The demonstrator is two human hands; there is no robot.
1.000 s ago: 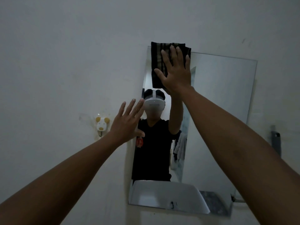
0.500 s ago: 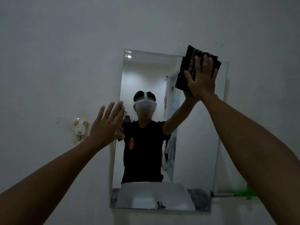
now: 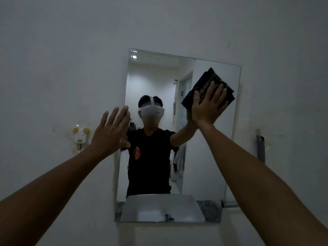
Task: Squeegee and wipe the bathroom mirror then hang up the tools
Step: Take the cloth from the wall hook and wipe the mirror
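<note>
Pressing a folded dark striped cloth (image 3: 211, 87) flat against the upper right of the frameless rectangular wall mirror (image 3: 209, 157) with the right hand (image 3: 206, 108), fingers straight and spread. Holding the left hand (image 3: 111, 133) up, fingers straight and holding nothing, at the mirror's left edge. Hanging on the pale wall: a small white-and-yellow animal-shaped hook (image 3: 80, 136) left of the mirror, a grey handled tool (image 3: 260, 148) to its right.
</note>
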